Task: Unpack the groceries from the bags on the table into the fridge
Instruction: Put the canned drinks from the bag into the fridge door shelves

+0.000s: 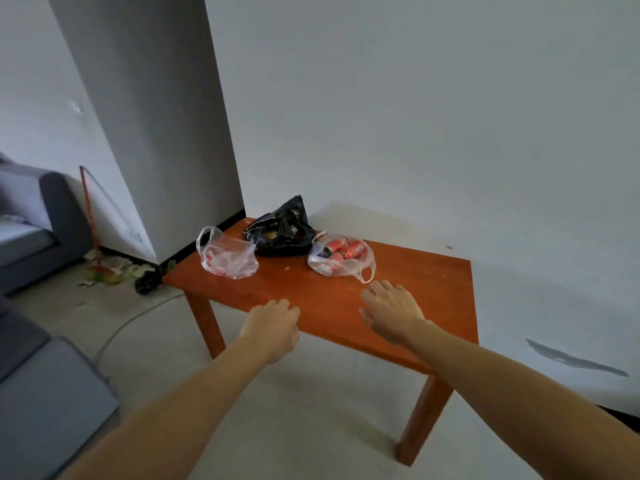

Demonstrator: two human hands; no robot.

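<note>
Head view. Both arms stretched forward over the near edge of the orange bench [433,282], palms down. Left hand [273,327] loosely curled, grip narrow and holding nothing, poised at the bench's near edge, probably only on the way in. Right hand [393,311] spread wide with fingers fanned, grip empty, hovering low over the wood or resting on it; cannot tell which.

Just beyond the right grip, almost touching its fingertips by the loose handle loop: a clear bag [341,259] slumped open, red cans [344,251] lying on their sides inside. Likely the first target, being the nearest and already gaping. Farther off from that grip and to its left: a black bag [280,233], crumpled against the wall, mouth open, contents too dark to name. Well ahead of the left grip and slightly to its left: a second clear bag [227,258], flattened, seemingly near empty, one handle standing up.

No fridge in sight; presumably elsewhere in the room. Off to the far left of both grips, on the floor: a broom [90,216] leaning at the wall above swept litter, and a grey sofa [38,223].
</note>
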